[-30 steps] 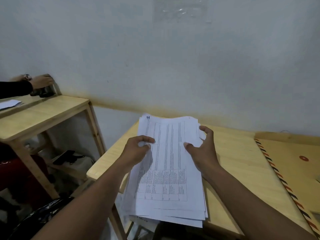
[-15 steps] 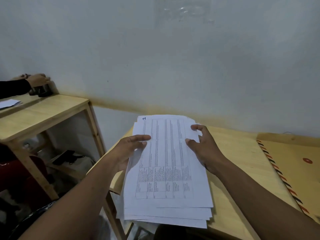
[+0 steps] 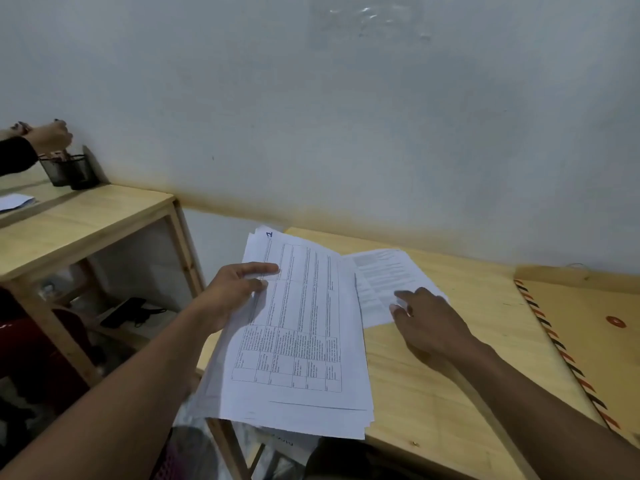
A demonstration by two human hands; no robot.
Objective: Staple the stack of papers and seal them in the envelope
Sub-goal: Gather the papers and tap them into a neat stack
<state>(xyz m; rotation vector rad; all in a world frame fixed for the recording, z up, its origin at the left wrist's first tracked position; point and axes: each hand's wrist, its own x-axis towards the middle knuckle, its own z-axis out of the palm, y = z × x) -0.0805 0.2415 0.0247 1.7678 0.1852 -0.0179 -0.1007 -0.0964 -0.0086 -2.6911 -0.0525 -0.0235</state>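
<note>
Over wooden table, left hand grips paper stack.

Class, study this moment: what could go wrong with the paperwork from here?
1. The stack of papers overhangs the table edge, gripped only by the left hand; sheets might slide off.
2. One loose sheet lies outside the stack under the right hand; it could miss the staple.
3. The stack's edges look fanned, so stapling may be crooked.
</note>
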